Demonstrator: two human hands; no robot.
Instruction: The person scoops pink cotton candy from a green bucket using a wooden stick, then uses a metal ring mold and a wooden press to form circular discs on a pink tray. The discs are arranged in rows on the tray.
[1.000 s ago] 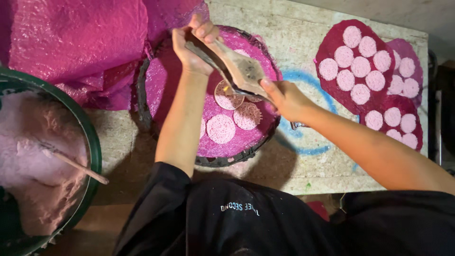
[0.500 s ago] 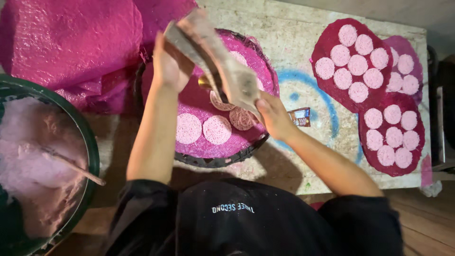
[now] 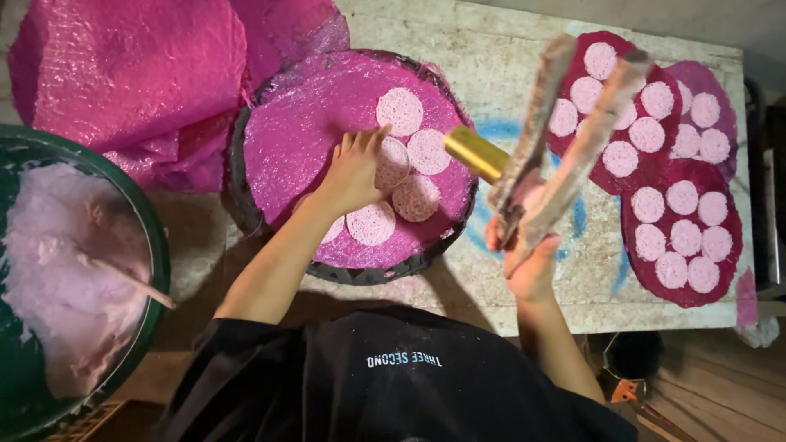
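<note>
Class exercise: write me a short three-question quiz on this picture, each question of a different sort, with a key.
1. True or false: the left hand rests on the round tray.
2. What does the right hand hold up? A) wooden press B) spoon C) cup
3. What colour are the sheets piled beside the tray?

Key: 1 true; 2 A, the wooden press; 3 pink.

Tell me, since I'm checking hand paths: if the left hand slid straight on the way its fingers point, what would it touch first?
The left hand points up-right; its fingertips already lie at a pale pink disc, with another just beyond.
</note>
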